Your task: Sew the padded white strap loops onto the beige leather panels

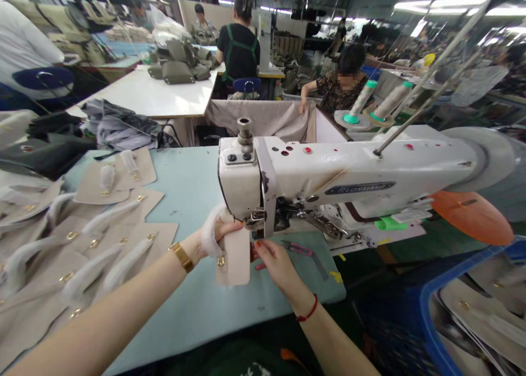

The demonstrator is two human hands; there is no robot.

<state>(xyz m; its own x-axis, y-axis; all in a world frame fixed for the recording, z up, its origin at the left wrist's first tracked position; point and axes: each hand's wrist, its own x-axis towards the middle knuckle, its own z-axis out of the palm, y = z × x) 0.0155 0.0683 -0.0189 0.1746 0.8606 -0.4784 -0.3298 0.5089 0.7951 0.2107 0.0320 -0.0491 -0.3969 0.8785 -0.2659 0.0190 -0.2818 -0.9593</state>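
Observation:
A beige panel (pixel 233 258) with rounded corners lies under the head of a white sewing machine (pixel 304 165). A handle wrapped in white film (pixel 210 231) is fixed to it by a gold ring (pixel 221 261) and arches over my left hand. My left hand (pixel 217 232) grips the panel's far part, its fingertips close to the needle area. My right hand (pixel 273 261) is at the panel's right edge, below the presser foot, with thumb and fingers drawn together. What it pinches is hidden. Pink-handled thread snips (pixel 298 249) lie beside it.
Similar beige panels with wrapped handles (pixel 123 244) cover the left of the pale blue table (pixel 189 324). A blue basket (pixel 427 305) of pieces stands at right, below an orange disc (pixel 472 217). Thread cones (pixel 364 99) stand behind the machine. A co-worker (pixel 343 83) bends ahead.

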